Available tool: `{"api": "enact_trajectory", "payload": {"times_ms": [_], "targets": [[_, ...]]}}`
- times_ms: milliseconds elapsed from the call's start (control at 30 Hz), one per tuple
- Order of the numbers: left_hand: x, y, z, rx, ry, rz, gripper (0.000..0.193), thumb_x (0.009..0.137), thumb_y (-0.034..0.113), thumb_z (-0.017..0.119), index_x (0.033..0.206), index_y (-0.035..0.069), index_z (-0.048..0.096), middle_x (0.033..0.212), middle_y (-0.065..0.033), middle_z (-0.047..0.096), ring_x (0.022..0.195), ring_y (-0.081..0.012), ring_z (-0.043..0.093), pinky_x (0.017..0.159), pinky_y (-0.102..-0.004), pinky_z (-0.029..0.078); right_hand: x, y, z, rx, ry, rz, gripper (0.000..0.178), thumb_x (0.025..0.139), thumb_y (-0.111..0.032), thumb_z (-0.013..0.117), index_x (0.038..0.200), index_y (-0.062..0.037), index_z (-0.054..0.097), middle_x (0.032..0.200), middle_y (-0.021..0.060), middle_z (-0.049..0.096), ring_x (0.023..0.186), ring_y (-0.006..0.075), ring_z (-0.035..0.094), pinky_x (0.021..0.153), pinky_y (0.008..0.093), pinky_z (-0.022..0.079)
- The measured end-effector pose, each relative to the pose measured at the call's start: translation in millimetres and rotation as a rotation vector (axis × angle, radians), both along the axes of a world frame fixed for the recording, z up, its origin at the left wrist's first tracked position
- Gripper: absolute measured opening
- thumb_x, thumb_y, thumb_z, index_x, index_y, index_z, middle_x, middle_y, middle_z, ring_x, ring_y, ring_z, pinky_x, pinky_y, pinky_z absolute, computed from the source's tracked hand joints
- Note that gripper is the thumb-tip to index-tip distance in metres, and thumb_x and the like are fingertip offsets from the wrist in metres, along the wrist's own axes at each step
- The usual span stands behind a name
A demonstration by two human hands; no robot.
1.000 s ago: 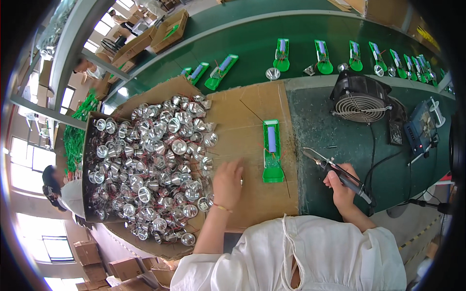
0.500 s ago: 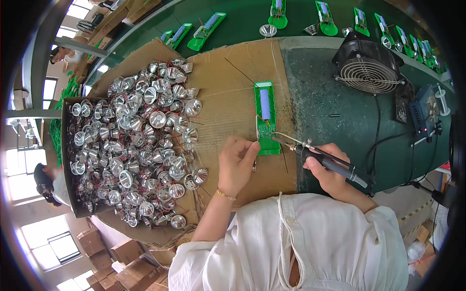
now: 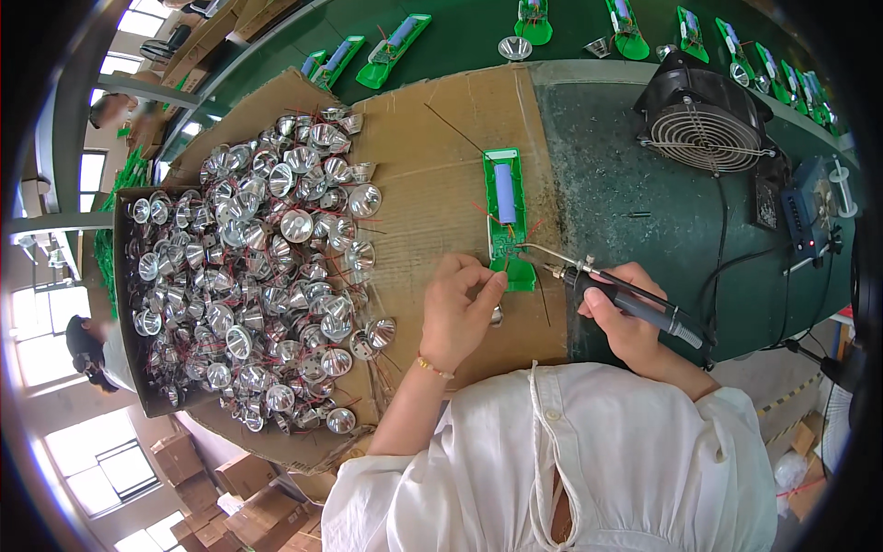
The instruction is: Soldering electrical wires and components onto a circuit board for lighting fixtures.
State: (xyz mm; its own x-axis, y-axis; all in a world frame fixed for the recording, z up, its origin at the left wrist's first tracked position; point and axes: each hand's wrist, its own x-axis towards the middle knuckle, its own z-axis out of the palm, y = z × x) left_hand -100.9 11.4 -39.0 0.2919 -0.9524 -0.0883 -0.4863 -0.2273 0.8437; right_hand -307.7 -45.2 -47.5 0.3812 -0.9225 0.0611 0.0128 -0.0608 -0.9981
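Clasping soldering iron (image 3: 644, 311), right grip (image 3: 627, 331) past cardboard (image 3: 432, 184) edge, over bench (image 3: 612, 147); left grip (image 3: 460, 308) unclear.

A black fan (image 3: 704, 124) with a round wire grille stands on the green desk (image 3: 612, 198), toward its far right. At left, a grey metal bar (image 3: 69, 223) crosses near a blurred heap of green pieces (image 3: 131, 175). Beyond are bright windows (image 3: 87, 442), a person (image 3: 85, 354) in a pale top and brown cardboard boxes (image 3: 248, 474). Yellow-and-black tape (image 3: 791, 393) stripes the floor at lower right.
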Motion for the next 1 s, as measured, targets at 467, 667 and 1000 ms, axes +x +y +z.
{"api": "enact_trajectory", "payload": {"times_ms": [467, 667, 1000], "targets": [[2, -1, 3, 0.053, 0.015, -0.009, 0.015, 0.079, 0.014, 0.063, 0.077, 0.0, 0.063, 0.079, -0.0066, 0.051, 0.062, -0.0141, 0.049, 0.055, -0.0258, 0.04, -6, 3, 7, 0.058, -0.016, -0.029, 0.018, 0.083, -0.01, 0.06, 0.09, 0.0038, 0.05, 0.071, 0.0105, 0.061, 0.062, 0.012, 0.06, 0.055, 0.0241, 0.049], [1, -1, -1, 0.022, 0.081, 0.023, 0.015, 0.079, 0.015, 0.063, 0.077, 0.0, 0.062, 0.081, -0.0073, 0.052, 0.065, -0.0154, 0.051, 0.059, -0.0259, 0.042, -3, 3, 2, 0.062, -0.05, -0.023, 0.017, 0.082, -0.009, 0.06, 0.089, 0.0038, 0.051, 0.072, 0.0102, 0.061, 0.062, 0.0115, 0.06, 0.055, 0.0239, 0.049], [0, -10, -5, 0.061, 0.037, 0.142, 0.019, 0.08, 0.015, 0.062, 0.073, -0.002, 0.059, 0.075, -0.0067, 0.053, 0.063, -0.0141, 0.05, 0.056, -0.0261, 0.041, 8, 1, -2, 0.109, -0.087, -0.001, 0.015, 0.082, -0.008, 0.058, 0.09, 0.003, 0.05, 0.069, 0.0097, 0.058, 0.058, 0.0109, 0.056, 0.053, 0.0236, 0.048]]}}
